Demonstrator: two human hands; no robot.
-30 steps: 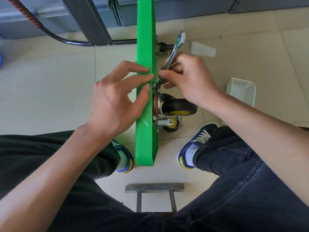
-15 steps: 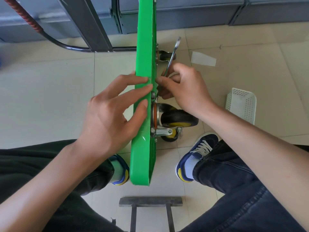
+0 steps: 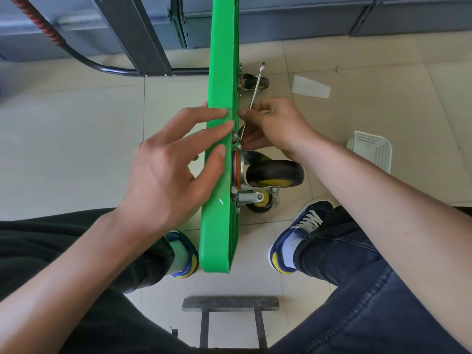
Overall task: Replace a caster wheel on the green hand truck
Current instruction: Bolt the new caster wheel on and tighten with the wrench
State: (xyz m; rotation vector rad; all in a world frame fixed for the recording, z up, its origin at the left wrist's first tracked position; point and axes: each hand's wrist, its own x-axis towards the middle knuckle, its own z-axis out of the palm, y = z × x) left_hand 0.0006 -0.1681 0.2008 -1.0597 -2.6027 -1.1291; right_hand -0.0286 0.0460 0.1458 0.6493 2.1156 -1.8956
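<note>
Over glossy tiles, left hand (image 3: 163,175) fingers flat on green deck (image 3: 219,175); right hand (image 3: 273,126) pinches thin steel wrench (image 3: 256,85)

Bright, even daylight; soft shadows; sharp centre, wide-angle bending at edges.

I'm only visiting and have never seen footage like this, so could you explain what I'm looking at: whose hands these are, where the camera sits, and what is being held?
There is no robot here. A camera worn on a person's head looks down at their own two hands. The green hand truck stands on its edge between the person's feet, so its caster wheels stick out sideways. The left hand rests with straight fingers on the green edge, steadying it. The right hand grips a slim metal wrench beside the mounting plate of the big wheel. On the tiled floor lie a white perforated basket and a pale scrap.
</note>
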